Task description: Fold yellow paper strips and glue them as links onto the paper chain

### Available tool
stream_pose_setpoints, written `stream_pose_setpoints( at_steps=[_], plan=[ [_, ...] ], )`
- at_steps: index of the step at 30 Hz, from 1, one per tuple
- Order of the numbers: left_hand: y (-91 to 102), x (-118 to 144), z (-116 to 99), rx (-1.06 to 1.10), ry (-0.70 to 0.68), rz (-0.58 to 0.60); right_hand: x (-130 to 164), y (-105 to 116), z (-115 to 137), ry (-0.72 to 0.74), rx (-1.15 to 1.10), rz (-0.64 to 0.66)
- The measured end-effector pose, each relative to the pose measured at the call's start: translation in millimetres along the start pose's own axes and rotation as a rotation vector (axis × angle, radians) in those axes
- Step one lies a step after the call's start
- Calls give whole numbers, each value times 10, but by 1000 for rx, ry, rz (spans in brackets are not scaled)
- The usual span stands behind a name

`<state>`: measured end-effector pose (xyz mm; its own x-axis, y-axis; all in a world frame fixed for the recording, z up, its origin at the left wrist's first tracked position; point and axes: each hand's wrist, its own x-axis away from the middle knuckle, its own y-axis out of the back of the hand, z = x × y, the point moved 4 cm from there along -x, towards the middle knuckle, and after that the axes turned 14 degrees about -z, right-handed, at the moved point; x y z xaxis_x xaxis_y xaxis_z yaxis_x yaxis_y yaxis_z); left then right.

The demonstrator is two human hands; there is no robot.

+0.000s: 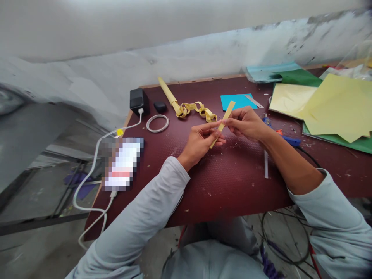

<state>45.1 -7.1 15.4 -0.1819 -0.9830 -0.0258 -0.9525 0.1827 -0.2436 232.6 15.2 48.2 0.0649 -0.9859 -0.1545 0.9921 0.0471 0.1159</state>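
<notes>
- Grey sleeves point(136, 228) closest to camera, both forearms reached out over the dark red table point(232, 186)
- Left hand point(200, 141) pinched the lower part of a narrow yellow paper strip point(223, 122), thumb and fingers closed on it
- Right hand point(247, 124) gripped the same strip around its middle, fingers closed; both hands close together, strip tilted, top end free and pointing away
- Strip was held above the table centre, not touching the surface, still flat and unlooped
- Yellow paper chain point(197, 109) lay just beyond the hands, several links already joined, one end near a rolled yellow paper tube point(168, 93)
- Judged progress: chain partly built, the strip in hand looked like the next link, not yet curled or attached; glue step not visible
- Blue glue gun point(287, 140) lay just right of the right wrist, partly hidden by the arm, a white stick point(266, 164) beside it
- Cyan paper piece point(236, 100) with a metal blade-like tool point(254, 101) on it sat behind the hands
- Yellow and green sheets point(334, 108) stacked at far right
- Phone point(122, 164) on a white cable point(93, 170) at left edge, black charger point(138, 100), small black case point(160, 106), coiled white ring point(157, 123) near it
- Paper scraps scattered over the tabletop
</notes>
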Motion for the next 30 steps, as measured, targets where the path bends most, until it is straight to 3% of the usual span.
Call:
stream_pose_setpoints(
  at_steps=[4, 10, 23, 30],
  plan=[
    [-7, 10, -14, -24, 10, -23, -11, 32, -20, -37, -46, -18],
    [-6, -15, -3, -1, -6, -51, 25, -32, -13, -56, -19, 96],
    [-31, 53, -43, -18, 46, -3, -56, 108, -28, -18, -29, -47],
    [-43, 62, -58, -8, 11, -5, -11, 78, -1, -42, -61, 7]
  ],
)
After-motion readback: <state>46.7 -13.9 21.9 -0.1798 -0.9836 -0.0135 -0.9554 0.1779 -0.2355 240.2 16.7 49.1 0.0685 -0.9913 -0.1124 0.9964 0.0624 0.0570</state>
